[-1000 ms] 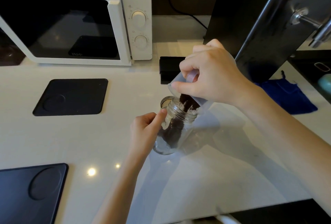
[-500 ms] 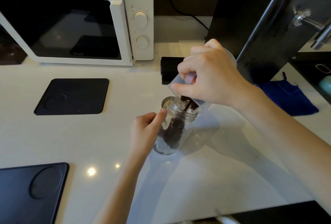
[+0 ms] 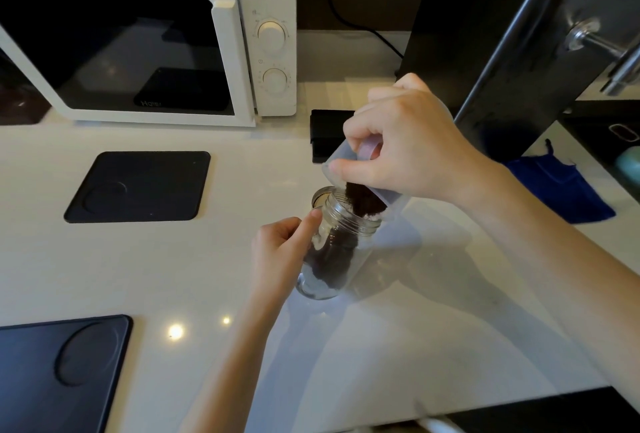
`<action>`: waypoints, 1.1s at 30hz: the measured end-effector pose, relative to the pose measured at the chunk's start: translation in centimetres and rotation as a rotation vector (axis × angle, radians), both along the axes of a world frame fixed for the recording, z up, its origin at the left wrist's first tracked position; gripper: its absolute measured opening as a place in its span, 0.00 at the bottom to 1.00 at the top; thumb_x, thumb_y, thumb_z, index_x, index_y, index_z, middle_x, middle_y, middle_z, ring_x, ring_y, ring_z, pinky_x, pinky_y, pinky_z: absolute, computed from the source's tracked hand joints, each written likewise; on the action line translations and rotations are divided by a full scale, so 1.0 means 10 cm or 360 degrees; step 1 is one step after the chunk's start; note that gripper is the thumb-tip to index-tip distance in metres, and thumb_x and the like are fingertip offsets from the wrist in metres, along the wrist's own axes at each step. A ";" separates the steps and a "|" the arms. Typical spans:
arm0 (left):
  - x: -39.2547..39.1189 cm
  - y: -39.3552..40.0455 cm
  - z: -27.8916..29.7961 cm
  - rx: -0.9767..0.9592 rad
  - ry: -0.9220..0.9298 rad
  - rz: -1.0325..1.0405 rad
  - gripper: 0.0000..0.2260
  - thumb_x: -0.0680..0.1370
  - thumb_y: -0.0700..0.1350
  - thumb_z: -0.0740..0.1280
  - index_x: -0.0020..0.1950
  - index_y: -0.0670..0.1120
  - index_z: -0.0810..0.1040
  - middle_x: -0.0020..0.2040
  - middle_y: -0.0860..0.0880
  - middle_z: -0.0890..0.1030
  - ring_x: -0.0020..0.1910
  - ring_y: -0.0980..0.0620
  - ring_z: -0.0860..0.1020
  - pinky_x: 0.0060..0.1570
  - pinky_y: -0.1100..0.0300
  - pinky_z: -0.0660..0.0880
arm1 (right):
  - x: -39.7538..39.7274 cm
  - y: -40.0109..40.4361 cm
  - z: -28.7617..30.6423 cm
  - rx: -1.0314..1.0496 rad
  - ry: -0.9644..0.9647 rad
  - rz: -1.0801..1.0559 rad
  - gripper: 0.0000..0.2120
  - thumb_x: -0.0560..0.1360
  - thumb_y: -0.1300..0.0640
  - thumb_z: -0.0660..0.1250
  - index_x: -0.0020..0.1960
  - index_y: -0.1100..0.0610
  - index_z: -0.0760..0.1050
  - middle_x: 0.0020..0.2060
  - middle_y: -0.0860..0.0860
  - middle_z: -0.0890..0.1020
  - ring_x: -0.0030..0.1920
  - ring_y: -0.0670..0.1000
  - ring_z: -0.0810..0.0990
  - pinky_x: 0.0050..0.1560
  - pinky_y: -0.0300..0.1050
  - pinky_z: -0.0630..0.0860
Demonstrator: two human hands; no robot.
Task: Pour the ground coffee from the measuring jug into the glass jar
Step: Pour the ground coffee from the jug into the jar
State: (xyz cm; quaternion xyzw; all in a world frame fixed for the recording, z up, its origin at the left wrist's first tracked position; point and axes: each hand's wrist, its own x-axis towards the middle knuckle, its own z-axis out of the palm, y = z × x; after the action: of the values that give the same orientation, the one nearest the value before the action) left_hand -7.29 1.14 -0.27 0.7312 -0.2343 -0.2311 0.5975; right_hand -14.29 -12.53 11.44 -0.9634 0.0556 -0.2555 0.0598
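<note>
Head view: I am tipping the measuring jug (image 3: 349, 169), gripped in my right hand (image 3: 408, 145), over the glass jar (image 3: 332, 252) mid-worktop (image 3: 242, 276), my left hand (image 3: 280, 252) wrapping it. I am judging a slow tilt best, spout over the mouth, so the ground coffee (image 3: 360, 198) is landing inside.

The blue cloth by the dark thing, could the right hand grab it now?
Probably not right now. The right hand is busy tipping the measuring jug over the glass jar. The blue cloth lies uncovered beside that arm, so nothing blocks it.
</note>
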 end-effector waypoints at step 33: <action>-0.01 0.01 0.00 -0.0074 0.0065 0.0023 0.26 0.75 0.47 0.66 0.18 0.49 0.61 0.15 0.54 0.61 0.18 0.57 0.59 0.21 0.68 0.57 | 0.02 0.07 0.03 -0.0080 -0.0006 0.0012 0.21 0.65 0.51 0.66 0.23 0.48 0.56 0.22 0.48 0.66 0.31 0.53 0.66 0.43 0.52 0.67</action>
State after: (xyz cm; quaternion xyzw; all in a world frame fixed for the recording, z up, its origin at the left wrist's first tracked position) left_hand -7.41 1.20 -0.31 0.7140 -0.2221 -0.2360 0.6206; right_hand -14.04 -11.84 11.77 -0.9643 0.0453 -0.2584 0.0366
